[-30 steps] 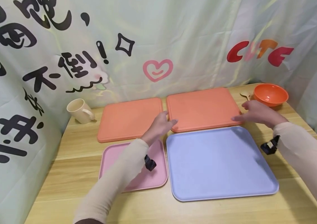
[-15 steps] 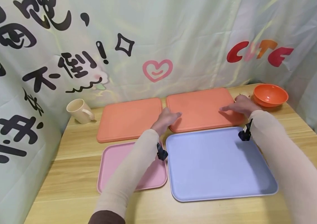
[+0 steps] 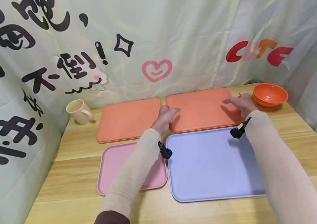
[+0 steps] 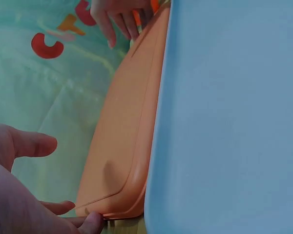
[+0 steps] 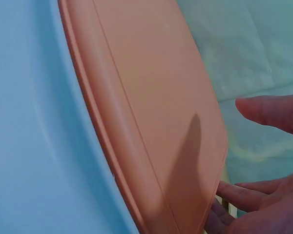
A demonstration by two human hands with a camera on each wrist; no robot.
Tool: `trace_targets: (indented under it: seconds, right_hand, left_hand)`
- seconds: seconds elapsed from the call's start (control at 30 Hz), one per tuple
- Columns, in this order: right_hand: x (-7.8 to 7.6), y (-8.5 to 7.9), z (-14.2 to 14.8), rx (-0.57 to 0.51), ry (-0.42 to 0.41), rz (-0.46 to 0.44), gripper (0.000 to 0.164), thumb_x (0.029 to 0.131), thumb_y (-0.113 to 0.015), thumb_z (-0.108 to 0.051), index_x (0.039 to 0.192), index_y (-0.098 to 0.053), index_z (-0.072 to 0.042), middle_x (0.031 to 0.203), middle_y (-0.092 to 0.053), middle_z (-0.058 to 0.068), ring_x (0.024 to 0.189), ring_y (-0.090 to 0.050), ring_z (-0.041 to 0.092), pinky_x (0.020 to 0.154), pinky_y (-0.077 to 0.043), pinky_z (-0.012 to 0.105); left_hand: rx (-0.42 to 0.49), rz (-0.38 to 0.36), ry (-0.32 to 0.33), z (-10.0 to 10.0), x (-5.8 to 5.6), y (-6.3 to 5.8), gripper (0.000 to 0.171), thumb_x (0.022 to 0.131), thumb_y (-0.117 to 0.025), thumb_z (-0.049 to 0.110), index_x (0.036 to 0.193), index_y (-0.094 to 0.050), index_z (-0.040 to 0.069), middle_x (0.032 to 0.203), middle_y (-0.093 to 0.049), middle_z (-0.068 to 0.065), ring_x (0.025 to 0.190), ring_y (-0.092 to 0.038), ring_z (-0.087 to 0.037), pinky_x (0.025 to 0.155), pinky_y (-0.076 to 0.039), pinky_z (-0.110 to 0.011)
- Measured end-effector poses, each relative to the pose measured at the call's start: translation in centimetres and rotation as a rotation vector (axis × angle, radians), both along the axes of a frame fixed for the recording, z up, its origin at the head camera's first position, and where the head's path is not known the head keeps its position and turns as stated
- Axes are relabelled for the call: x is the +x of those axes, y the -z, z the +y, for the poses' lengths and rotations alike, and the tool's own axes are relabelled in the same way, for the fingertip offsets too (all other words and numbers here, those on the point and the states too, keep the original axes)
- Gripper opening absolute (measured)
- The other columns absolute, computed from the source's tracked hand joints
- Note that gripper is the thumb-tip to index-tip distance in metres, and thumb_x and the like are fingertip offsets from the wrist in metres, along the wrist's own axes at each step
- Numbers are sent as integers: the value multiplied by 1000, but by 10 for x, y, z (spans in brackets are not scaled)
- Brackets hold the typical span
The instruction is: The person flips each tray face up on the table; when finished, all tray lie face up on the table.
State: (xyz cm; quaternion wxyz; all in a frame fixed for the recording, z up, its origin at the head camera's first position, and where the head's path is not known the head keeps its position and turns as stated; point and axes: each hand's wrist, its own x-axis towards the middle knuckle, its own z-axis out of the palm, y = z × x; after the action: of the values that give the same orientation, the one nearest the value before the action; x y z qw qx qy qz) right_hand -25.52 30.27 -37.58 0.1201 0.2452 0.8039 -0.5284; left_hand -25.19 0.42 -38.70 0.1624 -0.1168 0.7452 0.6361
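1. Flanking a flat, smooth orange rectangular panel with rounded corners (image 3: pixel 200 109), right of upper centre in the head view, are the left hand (image 3: pixel 164 118) and right hand (image 3: pixel 241 104), both released, thumbs extended.
2. Lying in that view's lower right is a pale-blue rectangular rimmed tray (image 3: pixel 214 168); a smaller pink rectangular rimmed tray (image 3: pixel 115 165) occupies the lower centre-left.
3. Left wrist view: the left hand's fingertips touch the panel's end, lower left; nothing is grasped.
4. Right wrist view: the right hand's fingers touch the panel's edge, lower right, unclenched.
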Motion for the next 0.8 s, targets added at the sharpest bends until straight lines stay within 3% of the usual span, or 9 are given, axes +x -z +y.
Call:
trace_targets:
  seconds: [0.23,0.33,0.43,0.53,0.63,0.7,0.77,0.8]
  right_hand:
    - [-1,-2,4,-150,116,-4,111,91,-73,-37,160,6,0,169,-4,14,150,-16,29,123,-19,45]
    - [-2,-5,6,-226,156,-23,113,92,-73,-37,160,11,-5,169,-7,11,138,-30,23,120,-26,34]
    - [-2,-7,6,-277,199,-35,110,93,-72,-36,161,11,-10,160,-21,9,111,-38,13,100,-36,21]
    - [-1,-10,5,-312,243,-31,104,93,-72,-33,162,3,-13,132,-33,2,89,-36,10,76,-35,21]
    - [0,-13,4,-317,259,-26,93,93,-73,-33,159,-9,-15,110,-32,-2,81,-37,10,69,-35,20]
    - [1,-16,2,-309,258,-14,90,92,-73,-34,158,-15,-16,114,-37,-1,84,-39,9,71,-38,18]
    - [2,-20,0,-323,255,-1,93,91,-75,-35,160,-15,-17,135,-42,3,100,-45,9,87,-44,16]
    - [3,-21,-1,-335,254,8,96,91,-75,-35,162,-13,-17,149,-37,4,112,-45,11,97,-43,17]
  left_hand:
    - [23,-4,-40,2,-1,-1,74,95,-70,22,152,-29,-1,160,-28,-13,146,-28,-26,119,-27,-43]
    - [26,-14,-56,1,-1,-2,73,95,-70,22,152,-31,0,159,-29,-12,146,-28,-26,119,-28,-43]
    - [30,-14,-76,1,-1,-4,71,95,-71,23,151,-33,2,159,-30,-11,146,-28,-26,118,-29,-43]
    - [33,-6,-84,1,-1,-8,71,95,-71,23,151,-34,3,159,-31,-11,146,-29,-26,118,-29,-44]
    - [39,7,-92,2,-2,-12,70,95,-71,22,152,-35,3,158,-33,-11,146,-30,-26,118,-30,-43]
    - [44,13,-99,2,-1,-15,70,94,-71,22,152,-36,3,158,-34,-10,146,-31,-25,118,-31,-43]
    - [51,18,-105,1,-1,-17,70,94,-71,22,152,-36,3,158,-34,-10,146,-31,-25,118,-31,-43]
    - [55,17,-106,0,0,-18,71,94,-71,23,152,-36,4,158,-34,-10,146,-31,-25,118,-31,-43]
